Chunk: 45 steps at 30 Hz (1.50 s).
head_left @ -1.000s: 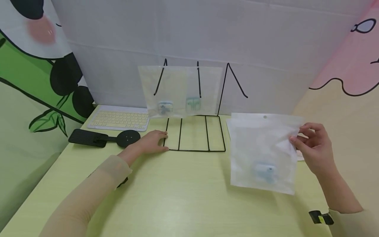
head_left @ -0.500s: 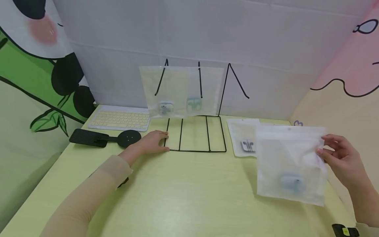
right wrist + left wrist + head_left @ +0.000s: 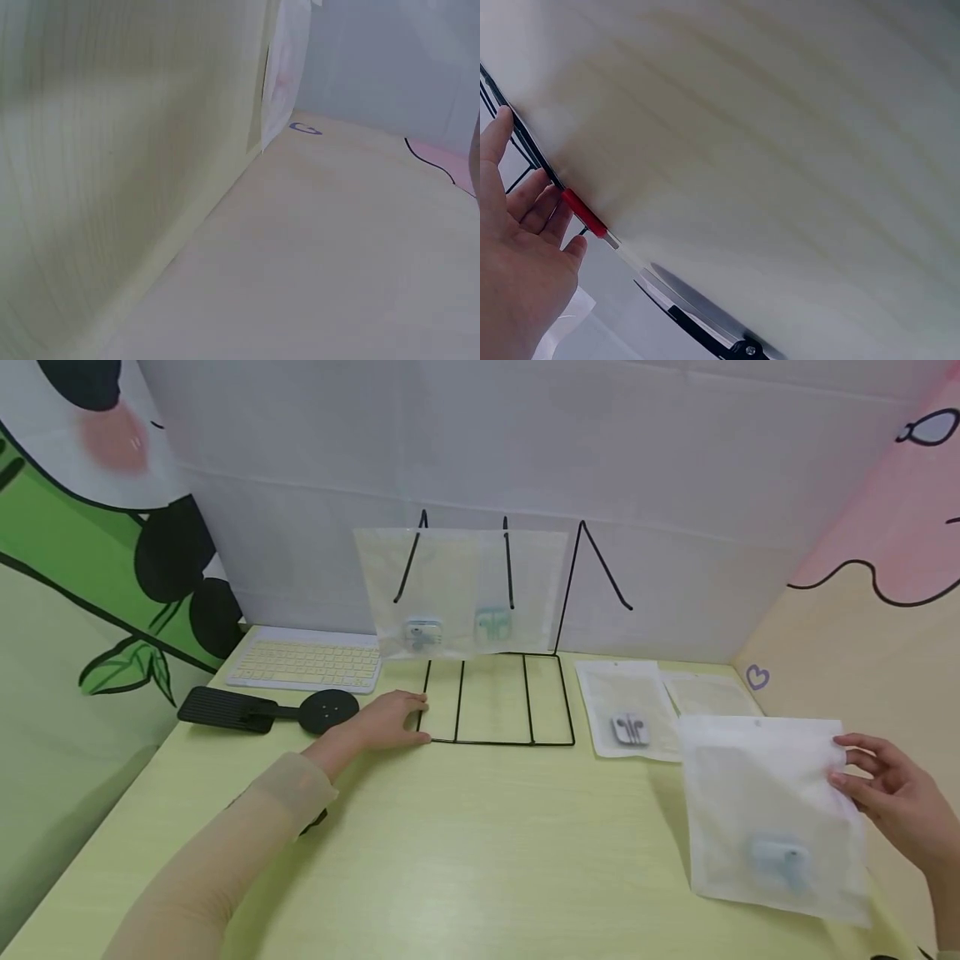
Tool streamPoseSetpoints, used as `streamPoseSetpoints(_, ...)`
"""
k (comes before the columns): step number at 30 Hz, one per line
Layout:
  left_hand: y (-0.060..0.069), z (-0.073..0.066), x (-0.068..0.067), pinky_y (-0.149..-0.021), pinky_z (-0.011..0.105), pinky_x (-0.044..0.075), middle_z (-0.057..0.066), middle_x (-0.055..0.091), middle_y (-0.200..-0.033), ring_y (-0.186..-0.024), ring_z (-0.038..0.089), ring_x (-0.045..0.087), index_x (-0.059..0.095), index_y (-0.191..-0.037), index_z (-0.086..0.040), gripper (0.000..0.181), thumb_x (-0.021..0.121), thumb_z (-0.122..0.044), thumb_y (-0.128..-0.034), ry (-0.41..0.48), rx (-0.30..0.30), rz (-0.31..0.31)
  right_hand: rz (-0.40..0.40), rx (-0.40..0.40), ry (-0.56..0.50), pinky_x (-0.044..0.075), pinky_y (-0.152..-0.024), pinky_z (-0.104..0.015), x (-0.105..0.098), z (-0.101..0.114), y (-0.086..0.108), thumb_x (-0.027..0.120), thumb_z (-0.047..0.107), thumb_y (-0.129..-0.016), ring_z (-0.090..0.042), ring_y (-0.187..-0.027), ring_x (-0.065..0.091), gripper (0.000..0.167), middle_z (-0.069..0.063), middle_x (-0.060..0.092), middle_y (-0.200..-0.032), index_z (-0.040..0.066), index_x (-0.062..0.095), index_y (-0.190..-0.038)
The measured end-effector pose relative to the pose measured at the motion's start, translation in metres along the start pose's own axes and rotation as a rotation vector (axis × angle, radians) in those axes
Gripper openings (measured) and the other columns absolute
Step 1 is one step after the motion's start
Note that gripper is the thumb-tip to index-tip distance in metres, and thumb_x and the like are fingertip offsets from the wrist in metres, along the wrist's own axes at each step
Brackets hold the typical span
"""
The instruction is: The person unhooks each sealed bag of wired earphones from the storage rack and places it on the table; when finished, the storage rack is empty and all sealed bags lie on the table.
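We see milky white on the nearest bag, a pale blue shape showing through, black on the wire rack, and white around the keyboard's cream keys. Our worktop is yellow-green, faintly wood-grained; our backdrop, greyish lilac; the heart, purple.

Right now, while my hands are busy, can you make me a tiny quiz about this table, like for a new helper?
1. True or false: the right hand holds a white bag by its edge, near the top.

2. What is the left hand touching?
A) the keyboard
B) the wire rack
C) the heart drawing

3. In the head view, on which side of the rack can you spot a bare hook, with no bag on it?

Key:
1. True.
2. B.
3. The right side.
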<state>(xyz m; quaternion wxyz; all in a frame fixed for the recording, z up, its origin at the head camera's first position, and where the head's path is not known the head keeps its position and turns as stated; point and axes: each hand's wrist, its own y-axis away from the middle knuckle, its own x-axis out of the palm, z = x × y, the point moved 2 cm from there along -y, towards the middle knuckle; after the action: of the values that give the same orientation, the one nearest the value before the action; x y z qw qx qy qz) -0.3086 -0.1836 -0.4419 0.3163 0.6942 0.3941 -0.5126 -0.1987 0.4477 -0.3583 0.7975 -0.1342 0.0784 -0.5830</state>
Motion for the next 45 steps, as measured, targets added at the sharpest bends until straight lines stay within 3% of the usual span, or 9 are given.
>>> streamPoseSetpoints(11,0.000,0.000,0.000,-0.112,0.046,0.031,0.014,0.043,-0.144,-0.133,0.034,0.038,0.055,-0.130,0.000,0.066,0.066,-0.046,-0.0847,0.002,-0.002,0.003,0.039,0.130,0.277,0.055,-0.061,-0.021,-0.031,-0.019,0.013,0.044,-0.019,-0.090,-0.007,-0.078,0.064,0.052,0.007,0.064,-0.105,0.011,0.048,-0.132)
streamPoseSetpoints(18,0.000,-0.002,-0.001,-0.112,0.046,0.031,0.015,0.044,-0.144,-0.133,0.035,0.039,0.055,-0.129,0.001,0.065,0.067,-0.044,-0.0846,0.010,0.001,0.000,0.161,0.205,0.284,0.054,-0.066,-0.022,-0.048,-0.033,0.019,0.044,-0.022,-0.088,-0.005,-0.085,0.064,0.060,0.008,0.060,-0.109,0.009,0.043,-0.139)
streamPoseSetpoints(22,0.001,-0.003,-0.001,-0.112,0.046,0.030,0.015,0.044,-0.144,-0.133,0.034,0.039,0.055,-0.130,0.000,0.065,0.066,-0.046,-0.0848,-0.008,-0.001,0.004,0.219,0.248,0.461,0.054,-0.067,-0.023,-0.055,-0.038,0.022,0.047,-0.017,-0.089,-0.003,-0.086,0.061,0.059,0.015,0.057,-0.113,0.005,0.036,-0.143)
streamPoseSetpoints(25,0.001,-0.003,-0.002,-0.112,0.046,0.031,0.015,0.044,-0.144,-0.132,0.034,0.039,0.055,-0.130,0.000,0.065,0.066,-0.046,-0.0847,-0.011,-0.006,0.005,0.229,0.291,0.602,0.055,-0.065,-0.024,-0.060,-0.043,0.022,0.051,-0.010,-0.091,-0.004,-0.080,0.057,0.056,0.017,0.054,-0.107,0.004,0.036,-0.143)
streamPoseSetpoints(29,0.002,-0.003,-0.003,-0.112,0.045,0.031,0.015,0.044,-0.144,-0.132,0.034,0.040,0.055,-0.129,0.000,0.065,0.066,-0.045,-0.0846,-0.008,-0.008,0.003,0.233,0.364,0.672,0.054,-0.063,-0.025,-0.068,-0.049,0.021,0.053,-0.002,-0.093,-0.009,-0.077,0.053,0.051,0.013,0.051,-0.098,0.008,0.040,-0.141)
streamPoseSetpoints(31,0.001,-0.003,-0.003,-0.112,0.046,0.031,0.015,0.044,-0.143,-0.132,0.034,0.040,0.055,-0.129,0.000,0.065,0.066,-0.046,-0.0848,-0.009,-0.004,0.003,0.228,0.391,0.691,0.054,-0.062,-0.025,-0.073,-0.053,0.022,0.054,0.000,-0.093,-0.008,-0.078,0.054,0.048,0.017,0.051,-0.101,0.009,0.045,-0.139)
streamPoseSetpoints(35,0.001,-0.002,-0.002,-0.112,0.046,0.031,0.015,0.044,-0.144,-0.132,0.034,0.040,0.055,-0.129,0.000,0.065,0.066,-0.046,-0.0848,-0.012,-0.001,0.004,0.227,0.374,0.763,0.051,-0.061,-0.021,-0.081,-0.056,0.023,0.057,0.000,-0.091,0.000,-0.082,0.052,0.043,0.032,0.049,-0.110,0.007,0.053,-0.133)
streamPoseSetpoints(40,0.000,-0.001,-0.001,-0.112,0.045,0.032,0.014,0.045,-0.143,-0.132,0.034,0.040,0.056,-0.129,-0.001,0.065,0.066,-0.047,-0.0846,-0.019,0.000,0.001,0.265,0.302,0.879,0.046,-0.062,-0.015,-0.083,-0.061,0.019,0.063,0.000,-0.086,0.001,-0.083,0.050,0.041,0.033,0.050,-0.110,0.004,0.058,-0.126)
streamPoseSetpoints(45,0.000,0.000,0.000,-0.112,0.045,0.032,0.014,0.045,-0.143,-0.132,0.034,0.040,0.056,-0.129,0.000,0.064,0.066,-0.046,-0.0847,-0.012,0.005,-0.005,0.278,0.324,1.004,0.041,-0.065,-0.012,-0.078,-0.068,0.014,0.073,0.010,-0.081,0.006,-0.084,0.048,0.046,0.040,0.041,-0.110,0.009,0.059,-0.125)
